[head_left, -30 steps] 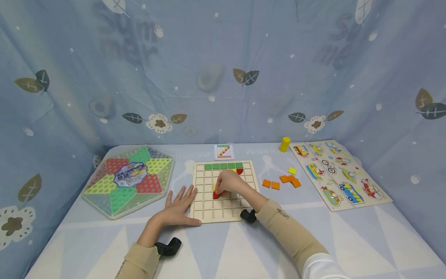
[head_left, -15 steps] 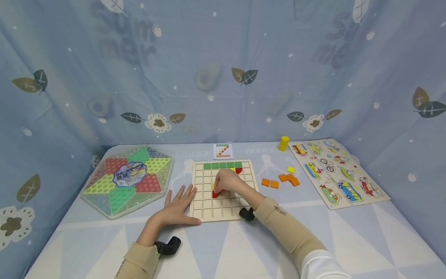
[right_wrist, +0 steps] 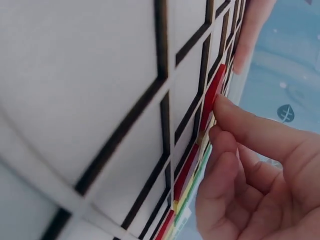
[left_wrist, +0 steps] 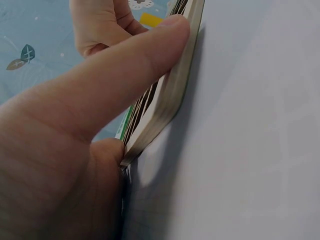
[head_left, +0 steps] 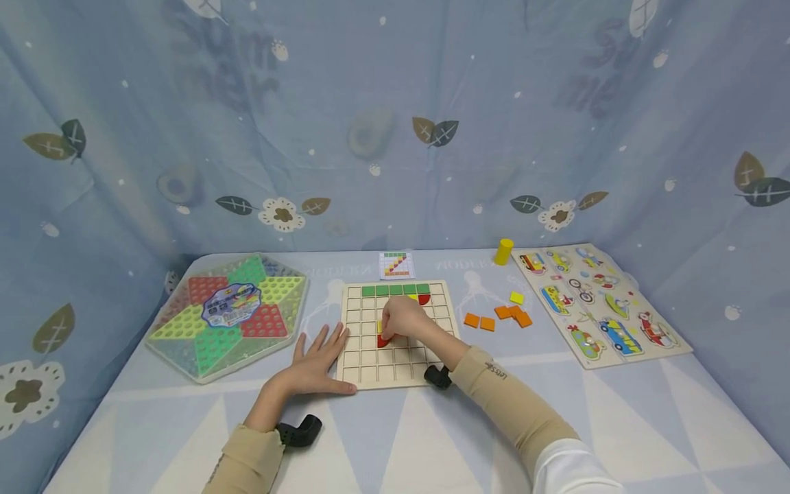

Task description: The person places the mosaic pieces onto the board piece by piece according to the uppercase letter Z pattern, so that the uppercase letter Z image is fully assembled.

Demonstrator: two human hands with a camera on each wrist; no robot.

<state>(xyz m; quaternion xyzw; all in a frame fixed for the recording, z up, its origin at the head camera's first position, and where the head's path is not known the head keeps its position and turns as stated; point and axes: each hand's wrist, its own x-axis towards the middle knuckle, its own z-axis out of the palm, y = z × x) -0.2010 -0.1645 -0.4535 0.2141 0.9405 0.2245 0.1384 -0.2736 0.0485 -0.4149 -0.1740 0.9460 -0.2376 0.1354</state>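
I have the left grip (head_left: 313, 370) spread against the pale wooden grid board (head_left: 401, 371), probably to steady it, while the right grip (head_left: 406, 320), fingers curled, touches a flat red curved-edged piece (right_wrist: 209, 106) on it, pinching or pressing I cannot tell.

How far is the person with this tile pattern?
Done: five green tiles lie in the far row of the grid board, as on the card. In hand: the right hand touches a red piece. Left, apparently: the card's bottom orange row, since orange tiles lie loose beside the board with one yellow tile.
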